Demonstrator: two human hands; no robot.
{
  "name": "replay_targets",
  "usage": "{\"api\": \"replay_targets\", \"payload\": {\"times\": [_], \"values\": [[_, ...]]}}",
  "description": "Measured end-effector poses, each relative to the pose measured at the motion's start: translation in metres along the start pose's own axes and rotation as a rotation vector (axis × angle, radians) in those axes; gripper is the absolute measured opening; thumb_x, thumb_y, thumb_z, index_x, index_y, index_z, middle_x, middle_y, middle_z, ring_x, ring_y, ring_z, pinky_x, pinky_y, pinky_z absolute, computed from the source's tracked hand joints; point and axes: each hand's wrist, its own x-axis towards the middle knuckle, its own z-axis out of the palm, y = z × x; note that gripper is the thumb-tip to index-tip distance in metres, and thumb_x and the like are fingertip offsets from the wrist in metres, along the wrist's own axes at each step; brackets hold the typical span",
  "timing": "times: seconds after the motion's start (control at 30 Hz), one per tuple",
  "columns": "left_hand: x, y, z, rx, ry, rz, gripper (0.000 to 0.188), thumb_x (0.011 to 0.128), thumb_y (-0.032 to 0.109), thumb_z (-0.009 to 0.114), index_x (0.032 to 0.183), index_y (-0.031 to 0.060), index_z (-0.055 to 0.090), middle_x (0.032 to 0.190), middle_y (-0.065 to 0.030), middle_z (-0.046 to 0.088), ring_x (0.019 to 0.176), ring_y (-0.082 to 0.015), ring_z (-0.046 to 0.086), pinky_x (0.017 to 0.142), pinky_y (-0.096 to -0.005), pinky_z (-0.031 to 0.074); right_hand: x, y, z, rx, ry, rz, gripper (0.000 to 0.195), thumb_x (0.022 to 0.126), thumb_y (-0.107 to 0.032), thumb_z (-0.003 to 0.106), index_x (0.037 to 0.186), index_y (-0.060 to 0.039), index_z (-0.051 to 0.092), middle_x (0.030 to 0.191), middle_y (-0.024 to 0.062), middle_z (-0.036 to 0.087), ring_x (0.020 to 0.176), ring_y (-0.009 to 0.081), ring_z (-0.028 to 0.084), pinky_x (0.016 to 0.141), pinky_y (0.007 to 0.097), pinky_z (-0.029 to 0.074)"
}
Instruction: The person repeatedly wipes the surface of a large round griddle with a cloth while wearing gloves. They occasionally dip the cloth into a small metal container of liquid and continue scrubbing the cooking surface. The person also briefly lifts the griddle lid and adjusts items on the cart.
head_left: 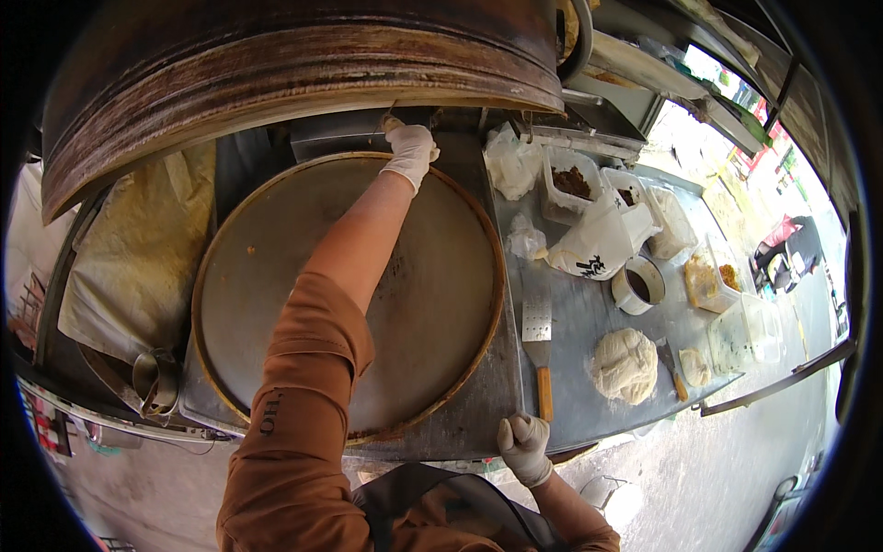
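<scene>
My left hand point(411, 153), in a white glove, reaches across a large round metal griddle point(441, 303) to its far rim. Its fingers close around a small tan object point(392, 124) below the edge of a big raised lid point(310, 76); what the object is cannot be made out. My right hand point(524, 447), gloved too, is curled at the front edge of the metal worktop point(476, 435), with nothing visible in it. Just above it lies a perforated metal spatula point(537, 328) with a wooden handle. A floury lump of dough point(625, 366) rests farther right.
Right of the dough lies a scraper point(669, 366) beside a small dough piece point(694, 367). Behind stand a dark-filled pot point(638, 284), a white bag point(593, 241) and plastic tubs of filling point(570, 186). A stained cloth point(138, 255) and metal cup point(155, 379) are left. A person point(790, 252) is outside.
</scene>
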Motion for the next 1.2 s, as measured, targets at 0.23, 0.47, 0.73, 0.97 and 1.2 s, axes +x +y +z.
{"api": "replay_targets", "payload": {"times": [0.23, 0.47, 0.73, 0.97, 1.2], "values": [[-0.091, -0.044, 0.007, 0.130, -0.250, 0.128, 0.010, 0.098, 0.017, 0.050, 0.097, 0.0113, 0.042, 0.069, -0.0058, 0.047, 0.047, -0.0163, 0.045, 0.037, -0.0280, 0.035, 0.000, 0.000, 0.003, -0.018, 0.039, 0.035, 0.031, 0.080, 0.001, 0.068, 0.064, -0.0085, 0.043, 0.056, 0.0091, 0.044, 0.045, 0.0292, 0.048, 0.042, 0.0370, 0.037], [-0.237, -0.050, -0.018, 0.225, -0.493, 0.099, 0.016, 0.098, 0.013, 0.054, 0.088, 0.0062, 0.044, 0.073, -0.0045, 0.047, 0.054, -0.0132, 0.047, 0.041, -0.0245, 0.035, -0.001, 0.001, 0.007, -0.082, 0.068, 0.012, 0.035, 0.080, 0.000, 0.069, 0.064, -0.0087, 0.040, 0.054, 0.0091, 0.041, 0.042, 0.0295, 0.045, 0.040, 0.0379, 0.035], [-0.275, -0.034, -0.058, 0.458, -0.780, 0.075, 0.016, 0.098, 0.019, 0.057, 0.092, 0.0093, 0.046, 0.072, -0.0001, 0.048, 0.052, -0.0081, 0.040, 0.040, -0.0218, 0.029, -0.002, -0.002, 0.011, -0.152, 0.080, 0.057, 0.037, 0.081, -0.003, 0.070, 0.061, -0.0080, 0.040, 0.054, 0.0105, 0.043, 0.044, 0.0309, 0.048, 0.042, 0.0387, 0.037], [-0.291, -0.003, -0.098, 0.614, -0.883, 0.144, 0.028, 0.095, 0.036, 0.063, 0.091, 0.0095, 0.054, 0.068, -0.0010, 0.056, 0.045, -0.0077, 0.047, 0.035, -0.0201, 0.030, 0.000, -0.009, 0.012, -0.293, 0.089, 0.057, 0.035, 0.081, -0.004, 0.070, 0.060, -0.0081, 0.042, 0.057, 0.0111, 0.047, 0.048, 0.0315, 0.052, 0.044, 0.0393, 0.040], [-0.183, 0.001, -0.079, 0.607, -0.320, 0.213, 0.030, 0.097, 0.039, 0.058, 0.098, 0.0093, 0.055, 0.074, -0.0033, 0.055, 0.052, -0.0148, 0.051, 0.044, -0.0306, 0.046, 0.003, -0.017, 0.021, -0.470, 0.130, 0.103, 0.033, 0.082, -0.010, 0.071, 0.061, -0.0088, 0.044, 0.059, 0.0111, 0.049, 0.051, 0.0322, 0.055, 0.046, 0.0406, 0.042]]}}
